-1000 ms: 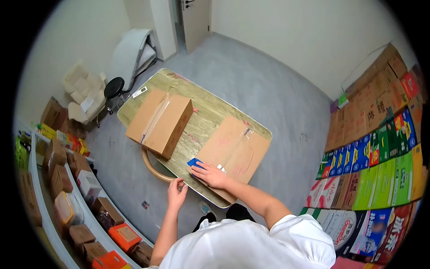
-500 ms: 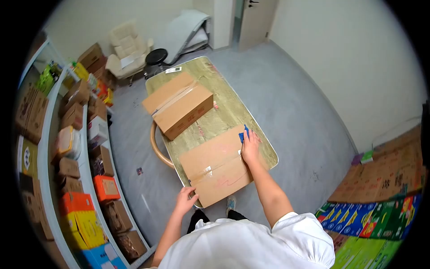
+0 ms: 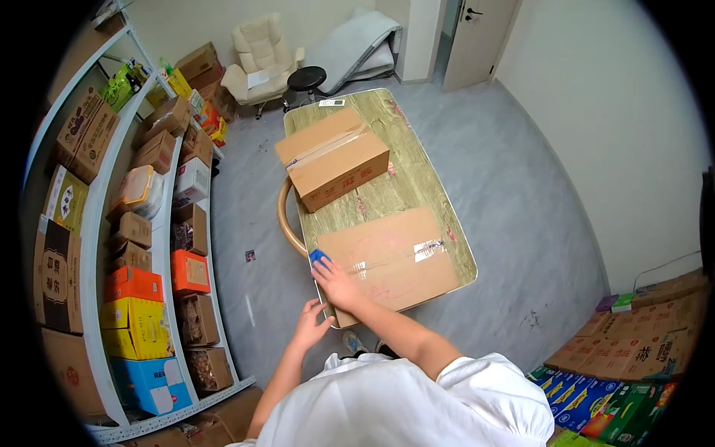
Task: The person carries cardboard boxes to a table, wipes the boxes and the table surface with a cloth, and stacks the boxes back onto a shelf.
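A flattened-looking cardboard box (image 3: 402, 276) with clear tape and red scribbles lies at the near end of the wood-patterned table (image 3: 417, 186). Over its left part is my right hand (image 3: 339, 287), fingers stretched forward, with a blue cloth (image 3: 319, 256) under the fingertips at the box's left corner. Close by, my left hand (image 3: 309, 325) is at the table's near left edge, fingers apart and holding nothing. A taped, closed cardboard box (image 3: 335, 160) stands farther back on the table.
A curved wooden chair arm (image 3: 287, 220) juts out left of the table. Shelves (image 3: 104, 283) of boxes line the left. A stool (image 3: 307, 79) and cream armchair (image 3: 261, 59) stand behind. Stacked cartons (image 3: 618, 343) fill the lower right.
The view has turned. My right hand went with the blue cloth to the near box's far right corner, then back to its left side. The near box has turned on the table.
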Tool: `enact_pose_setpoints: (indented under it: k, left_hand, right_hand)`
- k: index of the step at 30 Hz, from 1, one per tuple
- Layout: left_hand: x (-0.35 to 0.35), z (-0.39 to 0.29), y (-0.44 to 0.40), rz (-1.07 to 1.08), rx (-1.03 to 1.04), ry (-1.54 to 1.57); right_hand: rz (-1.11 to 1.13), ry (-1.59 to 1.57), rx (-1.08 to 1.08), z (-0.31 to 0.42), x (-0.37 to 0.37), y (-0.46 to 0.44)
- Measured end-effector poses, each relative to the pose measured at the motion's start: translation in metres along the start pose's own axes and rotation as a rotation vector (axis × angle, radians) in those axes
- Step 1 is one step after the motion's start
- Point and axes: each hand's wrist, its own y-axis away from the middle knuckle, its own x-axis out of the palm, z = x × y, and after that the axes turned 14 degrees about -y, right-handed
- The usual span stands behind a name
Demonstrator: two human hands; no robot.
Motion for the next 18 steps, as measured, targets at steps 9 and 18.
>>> enact_pose_setpoints:
  k: [9,18]
  left_hand:
    - [0.008,0.012,-0.001,0.054,0.028,-0.004]
    - [0.006,-0.007,-0.019,0.047,0.179,-0.067]
  right_hand:
    - [-0.138,0.008,0.161,-0.035,-0.062,0.069]
    - [-0.505,0.252,0.495,-0.099,-0.132,0.158]
